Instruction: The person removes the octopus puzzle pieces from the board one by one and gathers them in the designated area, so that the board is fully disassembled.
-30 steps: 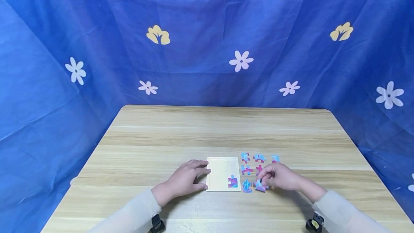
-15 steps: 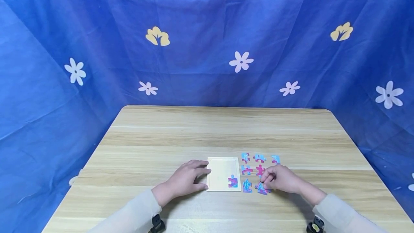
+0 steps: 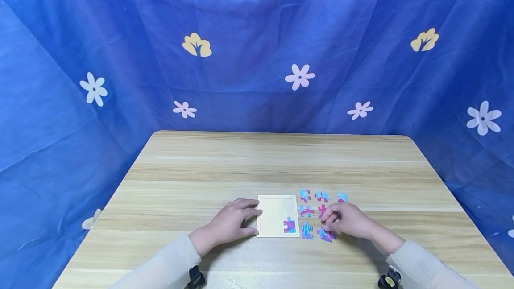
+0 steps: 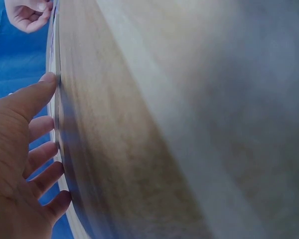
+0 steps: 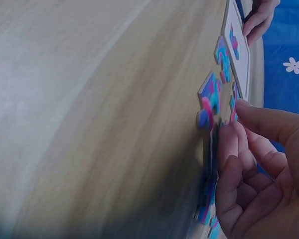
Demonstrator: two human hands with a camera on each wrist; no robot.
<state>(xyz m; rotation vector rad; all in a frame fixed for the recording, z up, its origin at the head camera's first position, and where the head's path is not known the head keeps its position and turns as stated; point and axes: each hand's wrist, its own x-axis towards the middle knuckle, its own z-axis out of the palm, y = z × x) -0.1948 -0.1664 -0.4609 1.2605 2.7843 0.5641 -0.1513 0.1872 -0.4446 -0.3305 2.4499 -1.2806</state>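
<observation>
My left hand (image 3: 230, 220) rests at the left side of a pale square puzzle tray (image 3: 273, 211), its spread fingertips touching the rim. One purple and blue jigsaw piece (image 3: 289, 225) sits in the tray's lower right corner. My right hand (image 3: 345, 220) hovers low over the loose pieces, thumb and fingers bent, with its fingertips at a red piece (image 3: 322, 209). Beneath them lies a tilted purple and blue piece (image 3: 326, 234). The right wrist view shows the thumb and index finger apart beside this piece (image 5: 209, 93); nothing is clearly pinched.
Several loose jigsaw pieces lie in rough rows right of the tray, among them a blue one (image 3: 307, 231) and a light blue one (image 3: 341, 197). The wooden table (image 3: 257, 159) is backed by a blue patterned cloth (image 3: 241, 66).
The purple and blue piece under my right hand has been turned and now lies flat, let go. My right fingertips have shifted up towards the red piece. The left hand has stayed still.
</observation>
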